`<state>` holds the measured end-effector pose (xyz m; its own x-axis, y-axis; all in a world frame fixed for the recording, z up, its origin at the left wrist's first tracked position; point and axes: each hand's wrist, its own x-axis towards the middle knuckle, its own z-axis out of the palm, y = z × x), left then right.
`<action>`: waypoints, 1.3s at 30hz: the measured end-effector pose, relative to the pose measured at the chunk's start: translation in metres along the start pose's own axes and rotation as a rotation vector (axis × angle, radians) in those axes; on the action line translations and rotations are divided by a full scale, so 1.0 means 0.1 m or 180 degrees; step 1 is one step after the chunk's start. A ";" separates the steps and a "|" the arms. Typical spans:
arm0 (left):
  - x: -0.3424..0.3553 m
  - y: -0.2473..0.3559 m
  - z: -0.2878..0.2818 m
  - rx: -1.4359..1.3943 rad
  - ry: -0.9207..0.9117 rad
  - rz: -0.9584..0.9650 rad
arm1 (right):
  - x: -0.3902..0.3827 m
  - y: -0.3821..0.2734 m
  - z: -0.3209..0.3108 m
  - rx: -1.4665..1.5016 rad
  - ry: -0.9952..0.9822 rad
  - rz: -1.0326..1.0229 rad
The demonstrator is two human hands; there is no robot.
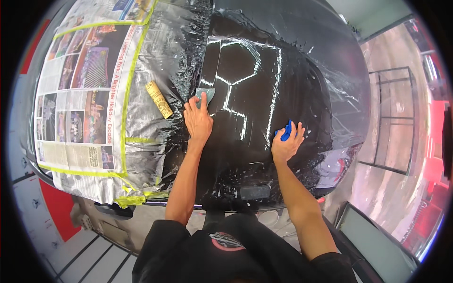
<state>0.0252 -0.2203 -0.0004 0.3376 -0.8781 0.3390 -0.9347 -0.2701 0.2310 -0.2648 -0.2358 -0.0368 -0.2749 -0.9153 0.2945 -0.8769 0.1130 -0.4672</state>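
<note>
A dark car hood (pixel 302 94) spreads before me, wet and glossy, with light reflections and wrinkled clear film at its edges. My left hand (pixel 198 123) is closed on a translucent grey-green squeegee (pixel 207 94), a finger lying along its face, where it touches the surface beside the masked side. On the right, the fingers of my right hand (pixel 287 148) curl round a small blue object (pixel 285 132) held against or just over the hood; its exact kind is partly hidden. A gold patterned cylinder (pixel 159 100) lies on the silvery masking sheet, left of my left hand.
Newspaper (pixel 80 94) edged with yellow-green tape (pixel 125 113) covers the hood's left side, joined to a silvery sheet (pixel 148 61). A dark metal frame (pixel 394 120) stands on the floor at right. Near the front edge lies a greyish rectangular piece (pixel 255 192).
</note>
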 end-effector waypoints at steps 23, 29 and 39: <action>0.40 -0.04 -0.05 0.0232 0.0134 -0.0068 | 0.05 -0.12 0.01 0.0049 -0.0037 -0.0120; 0.07 0.05 -0.01 0.0272 -0.0050 -0.0173 | 0.03 -0.02 0.00 -0.0008 -0.0071 -0.0048; 0.23 0.04 -0.03 0.0411 0.0131 -0.0075 | 0.01 -0.05 0.00 0.0035 -0.0106 -0.0036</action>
<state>0.0298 -0.2401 0.0110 0.3613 -0.8547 0.3727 -0.9321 -0.3413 0.1209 -0.2603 -0.2369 -0.0339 -0.2515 -0.9289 0.2720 -0.8755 0.0985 -0.4732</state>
